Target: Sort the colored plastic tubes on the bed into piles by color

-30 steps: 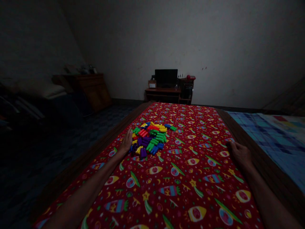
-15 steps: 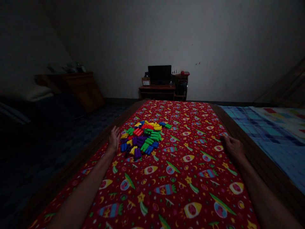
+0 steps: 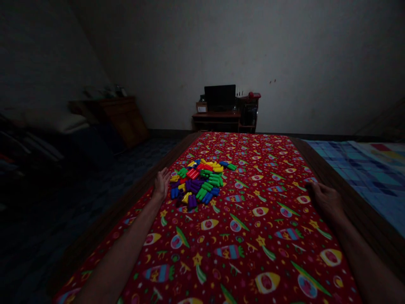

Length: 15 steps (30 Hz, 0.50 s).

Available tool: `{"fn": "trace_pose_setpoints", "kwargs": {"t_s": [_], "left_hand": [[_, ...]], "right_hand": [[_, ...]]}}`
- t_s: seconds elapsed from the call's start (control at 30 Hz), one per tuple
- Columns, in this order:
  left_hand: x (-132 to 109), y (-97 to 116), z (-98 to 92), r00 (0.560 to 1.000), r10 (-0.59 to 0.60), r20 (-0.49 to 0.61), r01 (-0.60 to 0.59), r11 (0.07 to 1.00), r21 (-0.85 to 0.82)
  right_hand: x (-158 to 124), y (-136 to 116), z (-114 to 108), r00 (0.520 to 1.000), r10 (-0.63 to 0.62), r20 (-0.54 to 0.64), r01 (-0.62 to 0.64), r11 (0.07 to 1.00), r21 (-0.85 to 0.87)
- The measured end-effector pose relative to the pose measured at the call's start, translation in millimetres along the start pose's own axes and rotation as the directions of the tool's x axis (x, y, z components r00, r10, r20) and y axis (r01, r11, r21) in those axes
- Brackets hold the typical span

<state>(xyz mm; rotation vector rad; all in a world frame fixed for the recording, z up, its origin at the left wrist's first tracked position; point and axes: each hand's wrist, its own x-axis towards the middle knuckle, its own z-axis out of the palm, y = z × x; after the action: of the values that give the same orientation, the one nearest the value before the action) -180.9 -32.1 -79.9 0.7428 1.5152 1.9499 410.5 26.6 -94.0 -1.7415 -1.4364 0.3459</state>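
Observation:
A pile of plastic building blocks (image 3: 193,185) in red, yellow, green, blue and purple lies on a red cloth (image 3: 232,270) printed with rockets and stars. Just left of the pile, my left hand (image 3: 161,184) is open at the cloth's left side, its fingers extended and nothing in them. Across the cloth, my right hand (image 3: 326,199) rests by the right edge, far from the blocks. Its fingers reach inward over the cloth, seemingly loose, and no object shows in them.
Brown padded edging (image 3: 349,196) borders the cloth. Beyond its far end are a desk (image 3: 217,115) and a black monitor (image 3: 220,97). A wooden cabinet (image 3: 122,116) stands at the left. Blue checked bedding (image 3: 354,169) lies to the right. The room is dim.
The view has swung slightly left, so everything appears farther right. Both hands stay in nearly the same places on the cloth, and the pile looks unchanged.

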Motion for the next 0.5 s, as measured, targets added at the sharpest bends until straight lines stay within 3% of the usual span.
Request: {"fn": "trace_pose_setpoints", "kwargs": {"t_s": [0.17,0.3,0.37,0.5], "left_hand": [[0.6,-4.3,0.7,0.990,0.096,0.102,-0.118,0.963,0.241],[-4.5,-0.2,5.1,0.924,0.121,0.364,-0.309,0.797,0.519],[-8.2,4.0,9.0,0.895,0.100,0.436,-0.359,0.741,0.567],[-16.7,14.2,23.6,0.882,0.086,0.463,-0.384,0.701,0.600]], "right_hand": [[1.4,1.7,1.9,1.000,0.021,-0.022,-0.020,1.000,0.022],[-0.4,-3.4,0.0,0.999,0.040,-0.002,-0.040,0.999,-0.005],[-1.3,-5.3,-0.6,0.999,0.032,-0.014,-0.032,0.999,-0.005],[-0.8,-3.8,1.1,0.999,0.010,-0.041,-0.010,1.000,-0.011]]}}
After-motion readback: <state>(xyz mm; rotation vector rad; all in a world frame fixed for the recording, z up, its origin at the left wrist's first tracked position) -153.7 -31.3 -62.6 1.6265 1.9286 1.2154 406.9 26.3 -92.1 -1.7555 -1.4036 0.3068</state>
